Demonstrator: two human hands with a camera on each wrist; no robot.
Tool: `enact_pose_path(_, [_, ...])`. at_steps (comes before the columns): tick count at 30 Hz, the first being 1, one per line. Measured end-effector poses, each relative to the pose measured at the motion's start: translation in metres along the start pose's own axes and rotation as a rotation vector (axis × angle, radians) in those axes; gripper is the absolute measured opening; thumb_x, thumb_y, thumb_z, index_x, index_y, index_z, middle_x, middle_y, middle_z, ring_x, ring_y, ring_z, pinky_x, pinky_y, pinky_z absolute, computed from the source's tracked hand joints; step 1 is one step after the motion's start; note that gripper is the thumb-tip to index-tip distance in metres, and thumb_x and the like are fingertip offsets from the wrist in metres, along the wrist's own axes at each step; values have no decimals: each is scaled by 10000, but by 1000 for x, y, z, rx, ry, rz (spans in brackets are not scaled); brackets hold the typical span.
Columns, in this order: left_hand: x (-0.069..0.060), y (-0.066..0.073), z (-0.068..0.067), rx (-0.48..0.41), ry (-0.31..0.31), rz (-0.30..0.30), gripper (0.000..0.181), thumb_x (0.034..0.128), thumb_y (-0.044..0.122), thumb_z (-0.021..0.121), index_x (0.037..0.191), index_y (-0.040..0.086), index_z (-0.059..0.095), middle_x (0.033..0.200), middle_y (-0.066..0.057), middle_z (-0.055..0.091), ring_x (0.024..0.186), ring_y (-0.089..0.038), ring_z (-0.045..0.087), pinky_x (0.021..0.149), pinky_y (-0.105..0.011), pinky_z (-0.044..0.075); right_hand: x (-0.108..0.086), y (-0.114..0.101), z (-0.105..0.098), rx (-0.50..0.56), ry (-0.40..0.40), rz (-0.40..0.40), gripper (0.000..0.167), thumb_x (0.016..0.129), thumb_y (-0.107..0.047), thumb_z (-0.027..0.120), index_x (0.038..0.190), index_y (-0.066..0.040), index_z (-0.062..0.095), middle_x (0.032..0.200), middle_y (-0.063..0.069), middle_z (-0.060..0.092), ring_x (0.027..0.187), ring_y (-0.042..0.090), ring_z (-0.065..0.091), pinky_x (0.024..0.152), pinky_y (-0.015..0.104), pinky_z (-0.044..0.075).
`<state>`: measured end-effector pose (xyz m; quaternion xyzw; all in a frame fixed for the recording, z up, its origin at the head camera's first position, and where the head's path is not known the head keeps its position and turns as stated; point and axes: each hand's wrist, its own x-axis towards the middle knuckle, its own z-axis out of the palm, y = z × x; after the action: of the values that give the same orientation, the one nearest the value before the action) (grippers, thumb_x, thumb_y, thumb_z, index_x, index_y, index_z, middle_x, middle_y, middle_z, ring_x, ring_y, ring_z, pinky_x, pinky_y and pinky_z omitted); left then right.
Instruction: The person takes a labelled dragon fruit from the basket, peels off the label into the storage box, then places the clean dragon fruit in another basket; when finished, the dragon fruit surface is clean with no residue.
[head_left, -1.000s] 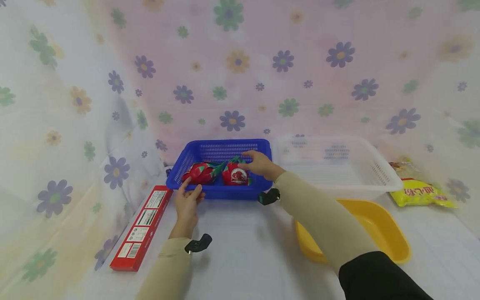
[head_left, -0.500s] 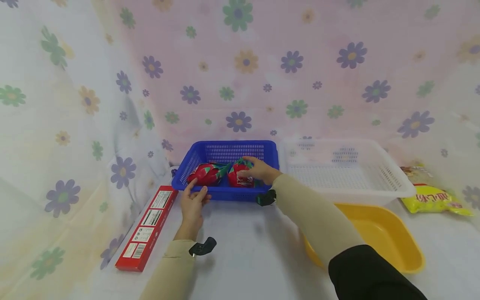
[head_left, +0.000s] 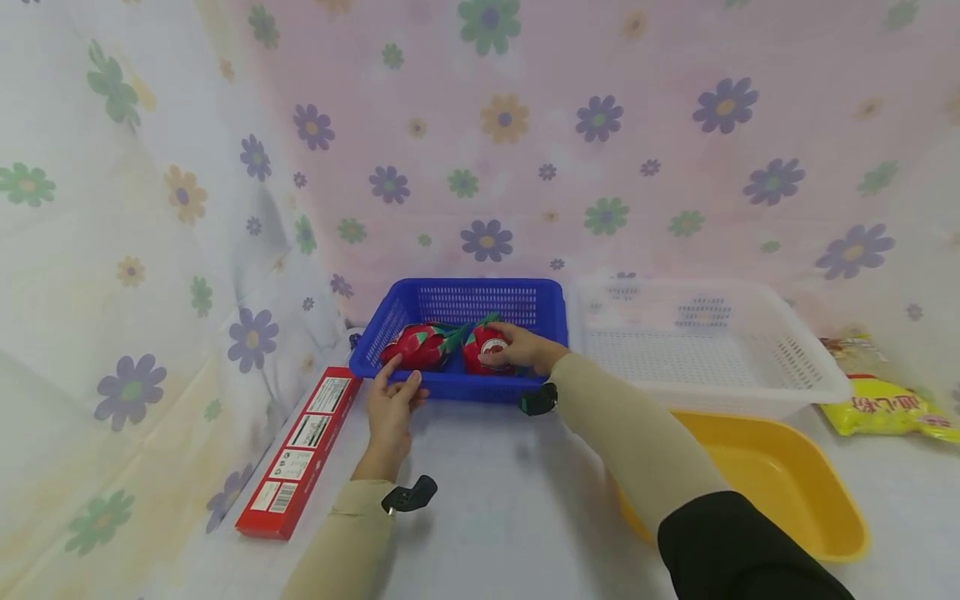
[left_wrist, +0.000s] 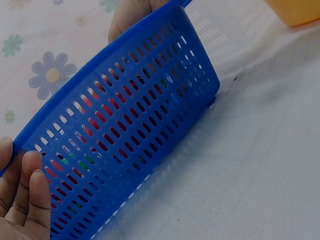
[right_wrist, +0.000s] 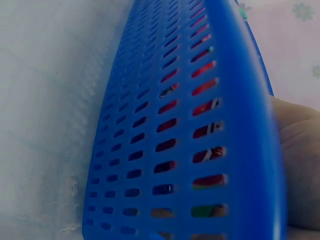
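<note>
A blue perforated basket (head_left: 450, 387) stands at the back of the table and holds two red dragon fruits with green leaf tips. My left hand (head_left: 390, 417) grips its front rim near the left dragon fruit (head_left: 422, 346). In the left wrist view, the fingertips (left_wrist: 36, 192) lie against the basket's outer wall. My right hand (head_left: 525, 347) reaches inside and holds the right dragon fruit (head_left: 480, 343), which bears a round white label. The right wrist view has the basket wall (right_wrist: 160, 130) in front, hiding most of that hand.
A white perforated basket (head_left: 712, 387) stands right of the blue one. In front of it is a yellow tub (head_left: 780, 467), partly behind the right sleeve. Yellow food packets (head_left: 877, 407) lie at far right; a long red box (head_left: 300, 454) lies at left. A flowered cloth (head_left: 525, 208) hangs behind.
The head view has shifted slightly, so things appear further right. My right hand has come down around the right dragon fruit, and its label has tilted upward. The left hand stays at the rim.
</note>
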<state>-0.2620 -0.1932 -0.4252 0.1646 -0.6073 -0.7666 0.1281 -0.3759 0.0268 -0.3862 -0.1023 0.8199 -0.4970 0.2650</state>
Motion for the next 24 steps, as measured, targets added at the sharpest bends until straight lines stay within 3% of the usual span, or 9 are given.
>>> enact_pose_path(7, [0,2,0,7,6,-17,494,949,165,655,1413,247,505,780,61,636,689,-82,676,707,-206,575,7,1,2,64,-3,9,858,875,-285,746,1562,-254,231,1534,149,310,1407,382,318,1113,521,427])
enact_pose_path(24, [-1,1,1,6,12,13,492,946,163,660,1411,221,511,771,56,645,679,-86,673,692,-211,576,11,3,6,163,50,-11,867,824,-165,784,1545,-204,304,1500,155,369,1354,361,395,1069,490,478])
